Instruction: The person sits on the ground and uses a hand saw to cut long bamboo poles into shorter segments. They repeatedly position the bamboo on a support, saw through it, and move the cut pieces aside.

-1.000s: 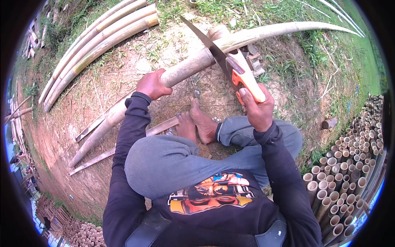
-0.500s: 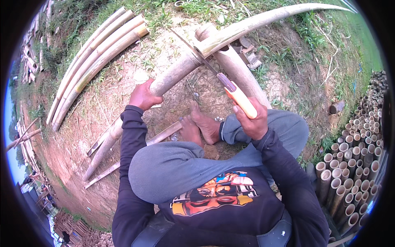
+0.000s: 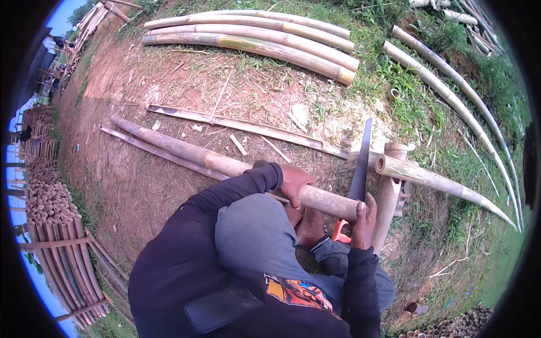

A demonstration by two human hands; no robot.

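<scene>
The left grip (image 3: 297, 183), knuckles uppermost, clasps a long tan bamboo pole (image 3: 331, 204) beyond the grey-trousered knee (image 3: 253, 228); the right grip (image 3: 362, 229), fingers raised, is at its cut end beside an orange-handled, dark-bladed saw (image 3: 361, 163), hold unclear.

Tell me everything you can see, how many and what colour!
Bamboo pole: one, tan, centre
Saw: one, grey blade, orange handle, centre right
Slanted bamboo support: one, tan, right of saw
Tapering bamboo: one, cream, across support
Split strips: two, tan, beside pole
Thick poles: four, yellowish, top
Slim poles: two, pale, upper right
Bamboo stacks: many, tan, left edge, lower right
Soil: one patch, reddish-brown, middle
Grass: many tufts, green, right
Printed top: one, black, bottom
Trousers: one pair, grey, bottom
Left hand: one, black-sleeved, gripping pole
Right hand: one, black-sleeved, by pole's end
</scene>
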